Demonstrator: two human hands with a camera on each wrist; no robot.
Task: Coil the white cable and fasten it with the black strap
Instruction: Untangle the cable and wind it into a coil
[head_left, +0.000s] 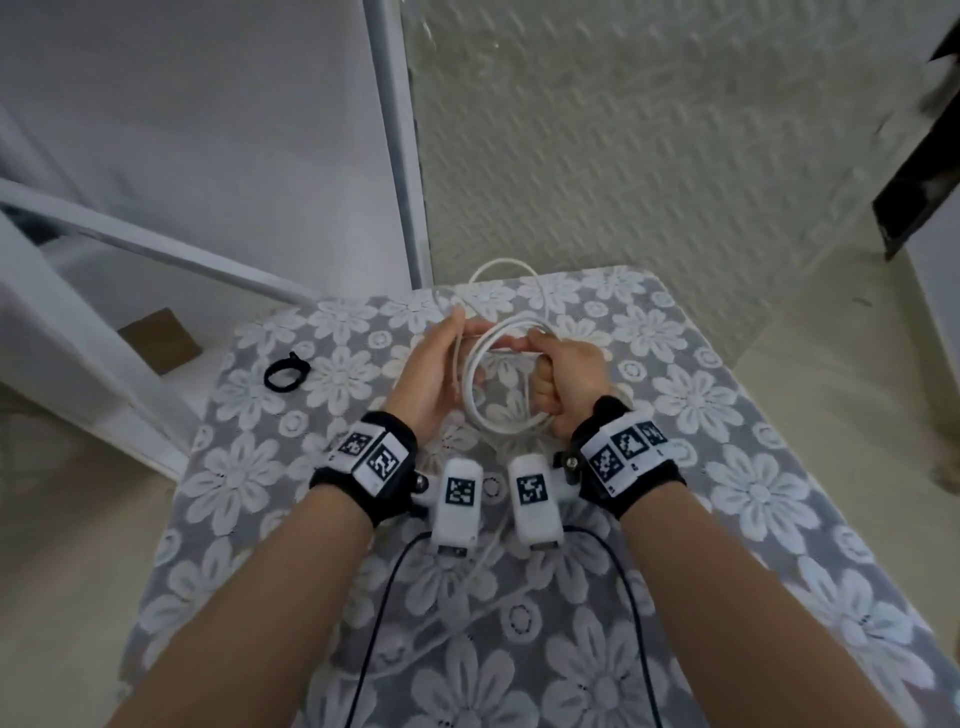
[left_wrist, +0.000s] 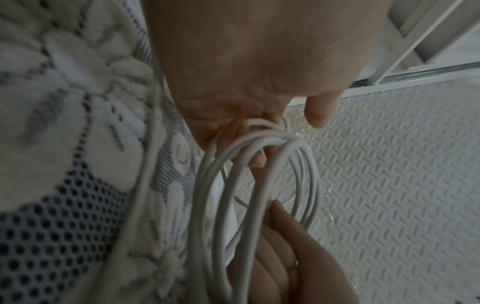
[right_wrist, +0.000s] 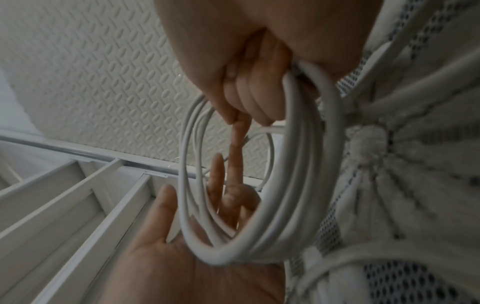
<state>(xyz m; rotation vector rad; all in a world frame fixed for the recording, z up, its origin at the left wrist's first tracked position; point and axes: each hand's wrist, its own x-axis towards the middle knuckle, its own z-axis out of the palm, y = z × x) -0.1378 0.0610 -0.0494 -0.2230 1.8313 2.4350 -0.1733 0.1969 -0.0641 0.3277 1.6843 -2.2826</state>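
Note:
The white cable (head_left: 497, 385) is wound into a coil of several loops, held upright above the flower-patterned tablecloth (head_left: 727, 467). My right hand (head_left: 569, 374) grips the coil's right side with curled fingers; the right wrist view shows the coil (right_wrist: 298, 164) passing through that fist (right_wrist: 259, 82). My left hand (head_left: 441, 358) lies flat against the coil's left side, fingers straight, with one strand running along its palm (right_wrist: 182, 263). A loose loop (head_left: 501, 270) reaches past the table's far edge. The black strap (head_left: 287, 372) lies as a ring on the cloth, left of my left hand.
A loose tail of white cable (head_left: 480, 569) trails on the cloth between my forearms, beside black wrist-camera wires (head_left: 379, 597). White frames (head_left: 130, 244) stand left of the table, with a cardboard piece (head_left: 161, 340) on the floor. A textured mat (head_left: 623, 156) lies beyond.

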